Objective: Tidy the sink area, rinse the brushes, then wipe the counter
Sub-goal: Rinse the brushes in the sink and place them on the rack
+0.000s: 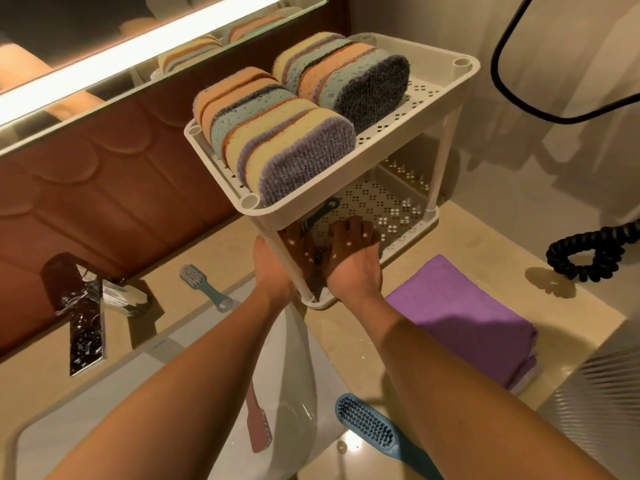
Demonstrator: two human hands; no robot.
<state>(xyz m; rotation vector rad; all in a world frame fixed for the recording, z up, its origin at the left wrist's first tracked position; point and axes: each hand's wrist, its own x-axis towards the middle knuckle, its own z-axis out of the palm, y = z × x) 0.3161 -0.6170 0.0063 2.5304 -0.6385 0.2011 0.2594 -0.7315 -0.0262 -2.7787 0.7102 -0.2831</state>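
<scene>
My left hand [273, 265] and right hand [353, 261] both reach into the lower tier of the white plastic rack [408, 233], whose floor is punched with small square holes. A dark brush [322, 211] lies there at 12 o'clock from my hands. I cannot tell whether either hand grips it: the frosted wall blurs the left hand, and the right hand's fingers arch onto the floor. On the tier above, ribbed sponges [273, 133] stand in pastel rows. A folded purple cloth [464, 317] lies at 4 o'clock, a grey-blue brush [204, 285] at 9 o'clock on the glossy beige counter [450, 244]. Beyond that is a film-wrapped chrome faucet [86, 306]. At 6 o'clock, a blue bristled brush [370, 427] rests on the sink [298, 368] rim and a reddish brush [258, 424] lies in the basin. The small rim marking is unreadable.
</scene>
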